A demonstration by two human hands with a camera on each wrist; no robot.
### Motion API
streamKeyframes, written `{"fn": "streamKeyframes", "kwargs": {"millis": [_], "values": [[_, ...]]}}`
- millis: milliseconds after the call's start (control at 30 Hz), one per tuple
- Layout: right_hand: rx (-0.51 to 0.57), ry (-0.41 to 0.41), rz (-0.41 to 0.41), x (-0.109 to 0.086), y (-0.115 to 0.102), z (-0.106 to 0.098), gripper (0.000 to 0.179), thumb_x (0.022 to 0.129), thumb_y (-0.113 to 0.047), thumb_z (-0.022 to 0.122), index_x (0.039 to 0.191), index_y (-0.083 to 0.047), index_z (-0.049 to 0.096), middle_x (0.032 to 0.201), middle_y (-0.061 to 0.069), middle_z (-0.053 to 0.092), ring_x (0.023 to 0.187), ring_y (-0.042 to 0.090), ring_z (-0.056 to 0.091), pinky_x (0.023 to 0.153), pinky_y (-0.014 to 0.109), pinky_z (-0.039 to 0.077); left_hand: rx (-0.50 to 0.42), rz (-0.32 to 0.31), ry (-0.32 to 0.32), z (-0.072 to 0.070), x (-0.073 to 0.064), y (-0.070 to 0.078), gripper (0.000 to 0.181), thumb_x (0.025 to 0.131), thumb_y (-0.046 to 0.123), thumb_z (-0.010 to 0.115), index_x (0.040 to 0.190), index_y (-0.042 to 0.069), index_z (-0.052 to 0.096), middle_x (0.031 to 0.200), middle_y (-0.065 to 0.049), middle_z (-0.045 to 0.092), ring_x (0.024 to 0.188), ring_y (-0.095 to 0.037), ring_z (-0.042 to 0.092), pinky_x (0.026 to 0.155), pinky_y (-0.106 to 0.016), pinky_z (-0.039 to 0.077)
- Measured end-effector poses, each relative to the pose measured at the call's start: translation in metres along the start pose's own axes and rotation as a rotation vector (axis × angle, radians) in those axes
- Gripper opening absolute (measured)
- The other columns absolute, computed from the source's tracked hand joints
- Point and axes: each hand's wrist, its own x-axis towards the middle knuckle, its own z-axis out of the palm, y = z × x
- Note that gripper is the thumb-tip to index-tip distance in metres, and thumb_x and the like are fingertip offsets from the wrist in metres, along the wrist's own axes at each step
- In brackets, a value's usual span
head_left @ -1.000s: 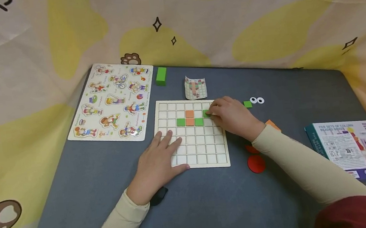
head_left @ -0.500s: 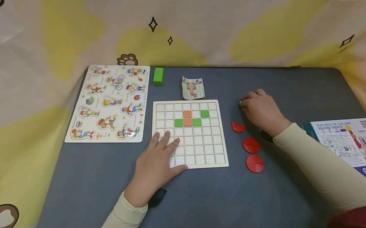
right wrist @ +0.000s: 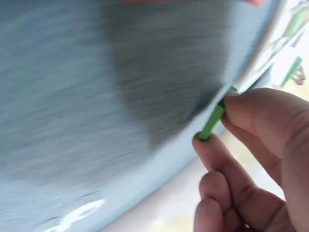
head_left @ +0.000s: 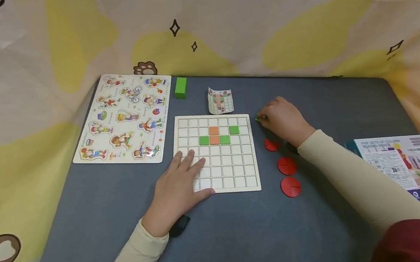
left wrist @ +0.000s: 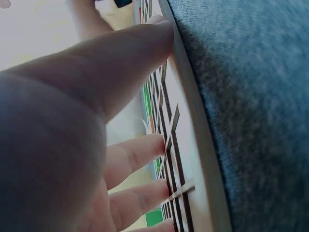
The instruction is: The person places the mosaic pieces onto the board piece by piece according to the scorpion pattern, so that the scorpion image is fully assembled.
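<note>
In the head view, holds one small green tile (head_left: 257, 119) pinched in the right-hand grip (head_left: 284, 120), just beside the right edge of the white grid board (head_left: 228, 171), with red pieces (head_left: 287, 166) nearby on the table (head_left: 127, 227). Rests the left-hand grip (head_left: 176, 191), spread and holding nothing, on the lower left part of this board. Shows, in its cells, three green squares (head_left: 224, 139) and two orange squares (head_left: 214, 140). In the left wrist view, touches the grid with extended fingertips (left wrist: 155, 142). In the right wrist view, pinches the same tile, tilted, between thumb (right wrist: 265, 111) and finger.
</note>
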Motion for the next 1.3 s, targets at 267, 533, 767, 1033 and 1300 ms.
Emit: {"fn": "streamKeyframes", "kwargs": {"millis": [267,533,767,1033,1300], "values": [[0.022,-0.048,-0.142,0.051,-0.072,0.006,0.011,0.097,-0.011,0.078,0.104,-0.007,0.085,0.099,0.008,0.08,0.089,0.025,0.07,0.102,0.044,0.047,0.015,0.004,0.012,0.0,0.0,-0.001,0.087,0.086,0.06,0.083,0.155,0.016,0.057,0.167,-0.015,0.039,0.157,-0.042,0.026,0.115,-0.059,0.041],[-0.004,-0.106,-0.229,0.084,-0.125,0.022,0.018,0.102,-0.011,0.069,0.09,-0.009,0.082,0.087,0.003,0.078,0.083,0.022,0.065,0.091,0.039,0.048,0.01,0.007,0.016,-0.001,0.0,0.0,0.085,0.086,0.06,0.082,0.155,0.017,0.058,0.167,-0.015,0.04,0.157,-0.041,0.027,0.114,-0.059,0.042],[-0.041,-0.078,-0.23,0.085,-0.135,0.03,0.016,0.102,-0.014,0.071,0.093,-0.013,0.084,0.094,0.003,0.077,0.093,0.026,0.063,0.089,0.038,0.051,0.018,0.006,0.015,0.001,0.0,-0.002,0.085,0.086,0.062,0.082,0.155,0.018,0.058,0.167,-0.014,0.04,0.156,-0.041,0.028,0.111,-0.059,0.045],[-0.062,-0.151,-0.227,0.081,-0.137,0.028,0.016,0.104,-0.024,0.071,0.108,-0.016,0.085,0.112,0.004,0.074,0.107,0.028,0.061,0.096,0.039,0.051,0.031,0.011,0.021,0.001,0.001,-0.003,0.086,0.085,0.064,0.081,0.155,0.019,0.058,0.168,-0.013,0.039,0.156,-0.04,0.028,0.112,-0.058,0.045],[0.01,-0.267,-0.141,0.082,-0.135,0.019,0.025,0.106,-0.032,0.067,0.122,-0.018,0.08,0.134,0.007,0.066,0.122,0.03,0.056,0.101,0.049,0.051,0.02,0.004,0.01,0.001,0.001,-0.003,0.086,0.086,0.064,0.08,0.155,0.019,0.058,0.168,-0.013,0.039,0.157,-0.041,0.027,0.111,-0.059,0.045]]}}
